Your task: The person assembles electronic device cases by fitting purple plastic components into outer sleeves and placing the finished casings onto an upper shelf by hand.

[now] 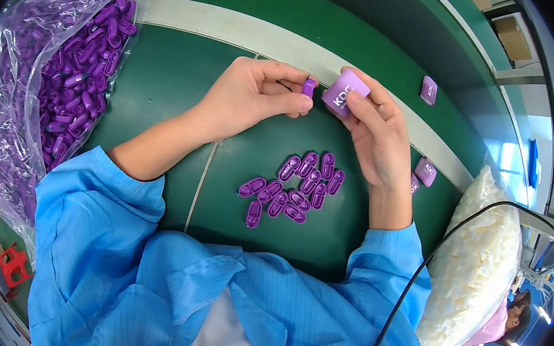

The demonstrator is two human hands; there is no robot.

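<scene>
Between the thumb and forefinger of my left hand [251,96] is a small purple oval plastic part [308,87], held upright. My right hand [380,126] grips a light purple rounded-square plastic case [341,90] with white lettering, thumb on its face. The two pieces are close together but apart, above the far part of the green work surface [166,73]. Nearer to me, below both hands, lies a loose group of several purple oval parts [298,199], most with their hollow side up.
A clear plastic bag [16,24] full of purple oval parts [73,91] spreads at the left. More light purple cases lie at the right, including one [429,90] on the green belt and another [425,172] nearer. A large sack of cream-coloured pieces [476,268] and a black cable [407,288] are at right.
</scene>
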